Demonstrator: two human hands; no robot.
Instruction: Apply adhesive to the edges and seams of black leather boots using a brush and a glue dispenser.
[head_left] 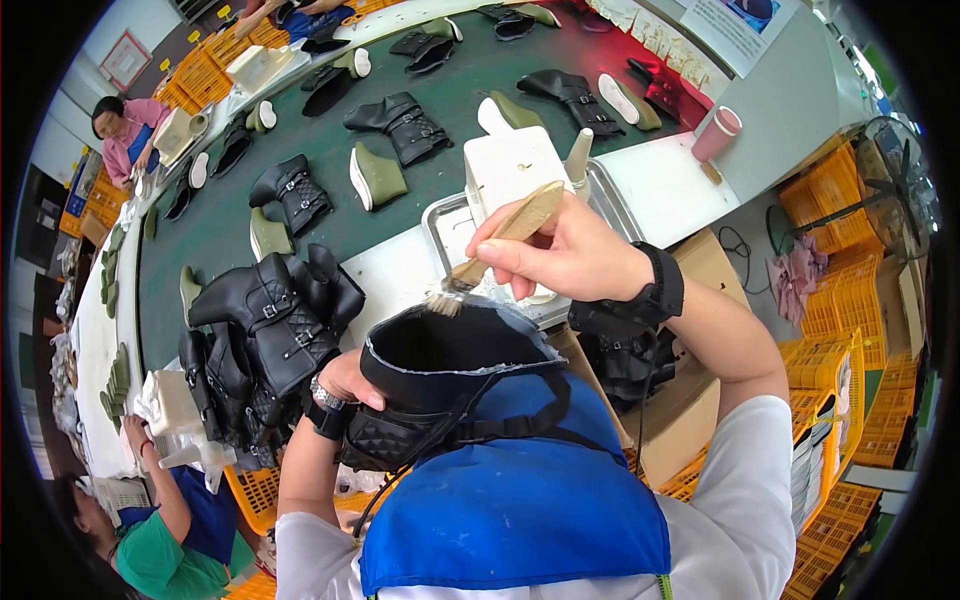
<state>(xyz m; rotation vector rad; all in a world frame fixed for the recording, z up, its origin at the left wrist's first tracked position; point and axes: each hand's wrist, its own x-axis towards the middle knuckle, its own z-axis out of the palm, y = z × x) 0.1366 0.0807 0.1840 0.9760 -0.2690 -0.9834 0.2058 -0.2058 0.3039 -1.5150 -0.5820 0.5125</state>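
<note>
Blue apron (510, 520) nearest, front of the wearer. Black boot (400, 420) held just above it, top opening tipped up, rim pale and rough-looking, quilted panel low on the side, straps hanging off. Left hand (348, 383) grips the boot's left side, thumb outside, other fingers mostly hidden. Right hand (590, 255) pinches a wooden-handled brush (530, 213) between thumb and fingers; bristles at the boot's far rim, look to be touching, can't be fully sure. Cardboard box (690, 420) to the right, dark items inside. Left of the boot, a pile of black boots (270, 310), buckled straps visible. Co-worker in green (160, 545) at lower left, one arm reaching up to the table edge. Just past the brush: metal tray (432, 226), white blocky container (515, 165) in it, pale cone-shaped bottle (580, 157) beside that. Beyond, green work surface (478, 72) with spaced-out black boots and olive wedge pieces (378, 178). Pink cup (718, 133) right; orange crates (840, 215) and fan (892, 180) farther right. Far left, co-worker in pink (135, 130).
</note>
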